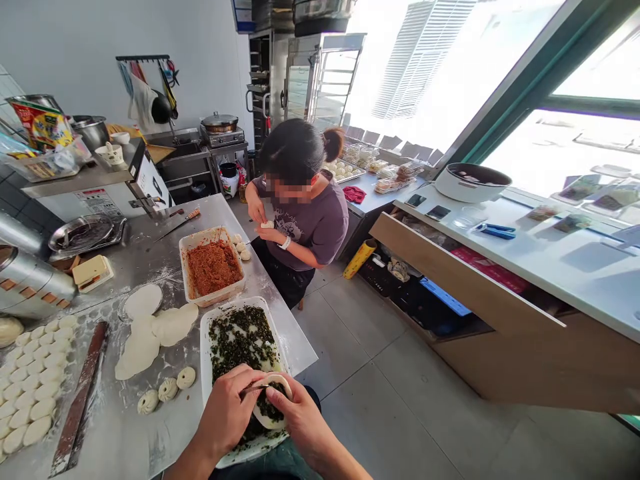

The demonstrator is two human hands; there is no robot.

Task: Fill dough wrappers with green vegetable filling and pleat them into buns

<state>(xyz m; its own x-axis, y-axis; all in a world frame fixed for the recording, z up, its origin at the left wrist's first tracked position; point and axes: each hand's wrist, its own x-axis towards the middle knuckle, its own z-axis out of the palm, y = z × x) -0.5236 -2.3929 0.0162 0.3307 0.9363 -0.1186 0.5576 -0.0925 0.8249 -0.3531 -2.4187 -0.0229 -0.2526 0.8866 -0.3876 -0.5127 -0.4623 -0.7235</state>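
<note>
A round dough wrapper [271, 420] with dark green filling rests in my right hand [306, 419], its thumb over the filling and its fingers behind the rim. My left hand [227, 408] is closed around a thin flat filling stick [254, 389], whose tip reaches into the wrapper; most of the stick is hidden by the fingers. Both hands are above a white tub [206, 357] of chopped green filling [245, 340]. Left of the tub, several pleated buns [168, 389] sit in a row. Flat rolled wrappers [143, 343] lie overlapping behind them.
A tub of reddish filling [213, 267] stands behind the green one. A co-worker [305, 200] opposite handles a small piece of dough. On the left are rows of dough pieces [37, 380], a long dark wooden bar [83, 397] and a knife [180, 221]. The steel table's edge [300, 333] runs along the right.
</note>
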